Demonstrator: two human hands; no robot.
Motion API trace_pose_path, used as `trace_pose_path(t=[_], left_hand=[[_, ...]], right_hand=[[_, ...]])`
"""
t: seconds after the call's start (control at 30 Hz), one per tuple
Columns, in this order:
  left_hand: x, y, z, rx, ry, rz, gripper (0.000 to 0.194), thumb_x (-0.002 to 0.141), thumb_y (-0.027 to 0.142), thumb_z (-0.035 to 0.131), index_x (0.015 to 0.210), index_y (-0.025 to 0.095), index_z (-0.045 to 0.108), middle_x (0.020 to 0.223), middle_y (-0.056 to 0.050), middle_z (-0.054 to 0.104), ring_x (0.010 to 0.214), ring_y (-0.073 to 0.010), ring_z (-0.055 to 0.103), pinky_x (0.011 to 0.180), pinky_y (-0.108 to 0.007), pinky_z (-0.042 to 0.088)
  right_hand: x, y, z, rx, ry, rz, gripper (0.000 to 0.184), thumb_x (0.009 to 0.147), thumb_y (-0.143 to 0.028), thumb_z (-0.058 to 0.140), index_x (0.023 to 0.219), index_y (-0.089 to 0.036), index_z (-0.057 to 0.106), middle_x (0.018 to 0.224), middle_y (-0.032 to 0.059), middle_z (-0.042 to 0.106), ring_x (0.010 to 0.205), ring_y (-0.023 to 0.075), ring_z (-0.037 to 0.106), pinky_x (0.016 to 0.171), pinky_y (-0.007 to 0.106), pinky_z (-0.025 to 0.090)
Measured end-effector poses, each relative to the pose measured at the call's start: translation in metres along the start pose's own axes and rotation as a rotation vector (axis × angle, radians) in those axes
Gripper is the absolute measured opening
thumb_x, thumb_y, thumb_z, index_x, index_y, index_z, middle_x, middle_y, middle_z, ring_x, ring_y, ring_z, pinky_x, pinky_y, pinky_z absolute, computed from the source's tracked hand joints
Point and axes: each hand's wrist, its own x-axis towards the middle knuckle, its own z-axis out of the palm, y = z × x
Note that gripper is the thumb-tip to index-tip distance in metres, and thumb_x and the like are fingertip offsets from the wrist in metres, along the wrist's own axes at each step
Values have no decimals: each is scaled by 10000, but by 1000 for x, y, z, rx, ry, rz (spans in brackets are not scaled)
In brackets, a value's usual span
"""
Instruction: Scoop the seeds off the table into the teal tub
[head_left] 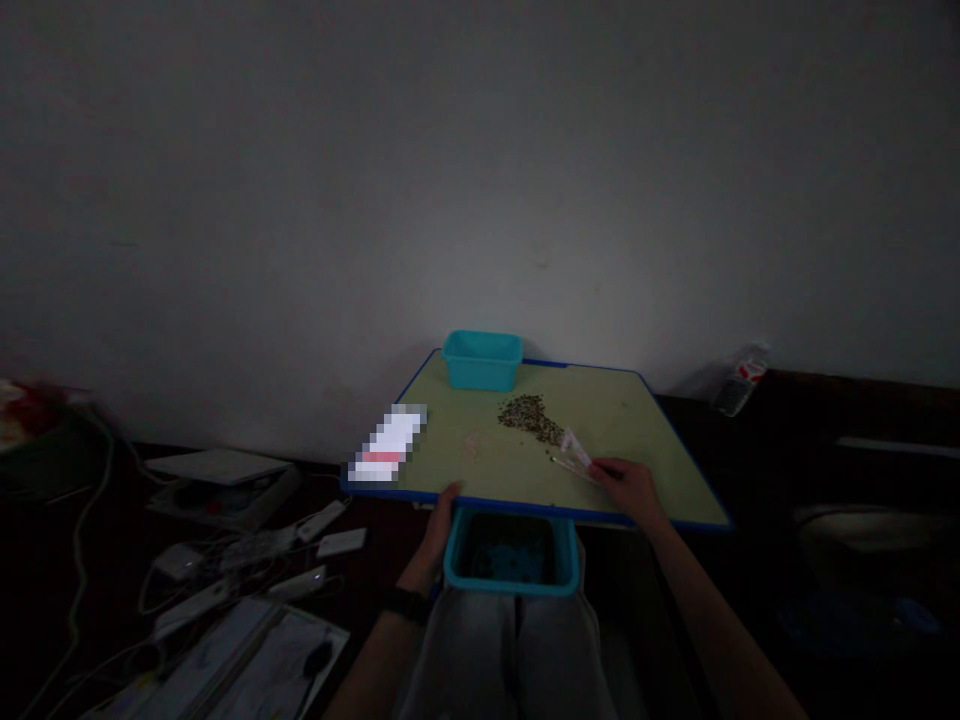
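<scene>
My right hand (626, 486) is closed on a thin, whitish, partly see-through piece (576, 448), whose exact kind I cannot make out. Its far end touches the near right side of a pile of dark and light seed-like grains (527, 412) on the folding table (607, 400). My left hand (439, 528) grips the table's front edge, thumb on top and the other fingers mostly hidden. Close beside it, a blue basin (511, 588) rests on my lap under the edge, with dark contents that are hard to see. A small patch of pale grains (472, 446) lies left of the pile.
Another blue basin (484, 374) stands at the table's back, near the wall. A bright, pixelated phone-like slab (388, 445) lies at the left edge. Power strips and cables (255, 548) clutter the left side. A clear bottle (741, 386) with a red label leans at right.
</scene>
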Motion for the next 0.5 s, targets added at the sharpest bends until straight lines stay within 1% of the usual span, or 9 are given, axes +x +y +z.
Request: trace_pose_path(t=[0.1, 0.17, 0.27, 0.4, 0.5], left_hand=[[0, 0, 0, -8, -6, -1, 309, 899, 402, 603, 1074, 180, 729, 1067, -75, 798, 1099, -265, 716, 1120, -442, 462], [-1, 1, 0, -8, -9, 3, 319, 887, 412, 622, 1077, 179, 728, 1073, -77, 796, 1106, -266, 712, 1127, -447, 453], [-2, 1, 0, -7, -7, 14, 327, 879, 419, 642, 1095, 187, 723, 1085, -68, 795, 1128, -260, 702, 1144, -440, 433], [-3, 2, 1, -11, -15, 22, 295, 886, 399, 632, 1057, 182, 735, 1073, -64, 799, 1100, -258, 712, 1121, -423, 457], [-4, 2, 2, -13, -8, 15, 279, 893, 384, 622, 1040, 177, 740, 1039, -63, 804, 1060, -255, 726, 1105, -417, 472]], right_hand=[[2, -3, 1, 8, -17, -10, 289, 812, -452, 659, 899, -236, 831, 893, 65, 809, 818, 281, 762, 776, 383, 601], [3, -3, 2, 21, -31, -9, 281, 809, -445, 664, 902, -240, 833, 899, 64, 810, 820, 280, 762, 785, 386, 601], [6, 0, 0, 57, 0, 42, 277, 773, -450, 694, 872, -233, 835, 895, 74, 809, 815, 295, 764, 787, 401, 603], [8, 7, -1, 138, 49, 130, 294, 709, -459, 732, 831, -210, 832, 869, 90, 807, 805, 315, 765, 781, 419, 605], [8, 9, 0, 136, 39, 129, 301, 717, -463, 725, 838, -209, 832, 872, 92, 807, 811, 317, 765, 782, 425, 603]])
